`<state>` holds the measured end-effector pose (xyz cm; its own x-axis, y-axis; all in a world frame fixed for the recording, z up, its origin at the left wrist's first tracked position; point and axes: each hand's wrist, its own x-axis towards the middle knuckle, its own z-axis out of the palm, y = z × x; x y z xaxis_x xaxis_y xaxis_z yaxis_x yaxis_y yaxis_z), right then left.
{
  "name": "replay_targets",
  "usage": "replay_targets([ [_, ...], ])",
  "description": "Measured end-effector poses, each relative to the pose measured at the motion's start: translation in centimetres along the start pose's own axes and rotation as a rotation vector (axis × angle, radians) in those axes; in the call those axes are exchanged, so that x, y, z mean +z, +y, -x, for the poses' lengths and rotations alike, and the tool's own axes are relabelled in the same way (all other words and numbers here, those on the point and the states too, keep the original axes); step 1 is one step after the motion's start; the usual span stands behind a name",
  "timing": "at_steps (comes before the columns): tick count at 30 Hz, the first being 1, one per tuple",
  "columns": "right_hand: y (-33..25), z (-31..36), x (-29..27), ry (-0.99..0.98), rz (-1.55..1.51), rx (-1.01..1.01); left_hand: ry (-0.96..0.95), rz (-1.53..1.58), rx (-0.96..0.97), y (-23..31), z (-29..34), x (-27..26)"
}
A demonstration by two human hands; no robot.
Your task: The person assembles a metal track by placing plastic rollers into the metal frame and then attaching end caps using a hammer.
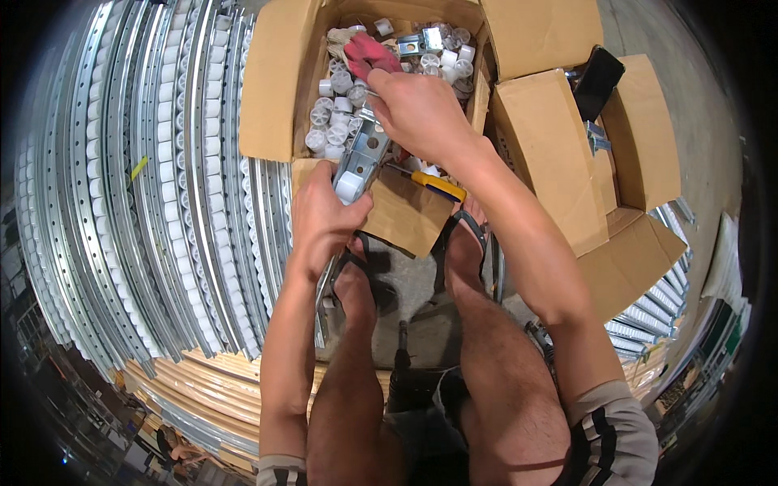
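My left hand is closed around a metal roller track, a channel with round holes, beside a white roller set in it. At the track's upper end my right hand is closed, its fingertips partly hidden behind the hand. Both hands work over an open cardboard box full of loose white rollers. A red and white glove lies on the rollers, with a shiny metal bracket beside it. A yellow-handled screwdriver rests on the box's near flap.
Long metal roller tracks lie side by side on the left. To the right, a second open cardboard box has a black phone on its edge and metal parts inside. Tan pipes lie at lower left. My feet stand near the first box.
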<state>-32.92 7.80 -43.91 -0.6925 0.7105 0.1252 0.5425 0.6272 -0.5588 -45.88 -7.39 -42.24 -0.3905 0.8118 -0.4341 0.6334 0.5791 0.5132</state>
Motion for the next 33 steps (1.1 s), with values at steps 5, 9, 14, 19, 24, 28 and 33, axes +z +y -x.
replay_targets([
  [5,0.0,-0.4,0.1,0.001,0.007,-0.073,0.039,0.001,0.035,-0.8,-0.3,0.4],
  [9,-0.5,-0.3,0.2,0.016,0.008,-0.084,0.036,0.01,-0.031,-0.4,-0.2,0.2],
  [14,-1.4,0.2,1.0,0.091,0.029,-0.088,0.134,-0.02,0.01,-0.4,0.0,1.3],
  [19,-1.8,0.4,0.8,0.157,-0.008,-0.101,0.219,-0.111,-0.137,2.0,0.4,1.9],
  [24,-2.8,0.5,-0.7,0.143,0.004,-0.101,0.251,-0.156,-0.171,2.7,0.2,1.5],
  [28,-3.3,0.8,-1.6,0.121,-0.015,-0.081,0.258,-0.131,-0.11,3.1,1.0,1.2],
  [33,-3.2,0.6,-2.3,0.089,0.0,-0.119,0.277,-0.111,-0.063,3.9,1.5,0.7],
])
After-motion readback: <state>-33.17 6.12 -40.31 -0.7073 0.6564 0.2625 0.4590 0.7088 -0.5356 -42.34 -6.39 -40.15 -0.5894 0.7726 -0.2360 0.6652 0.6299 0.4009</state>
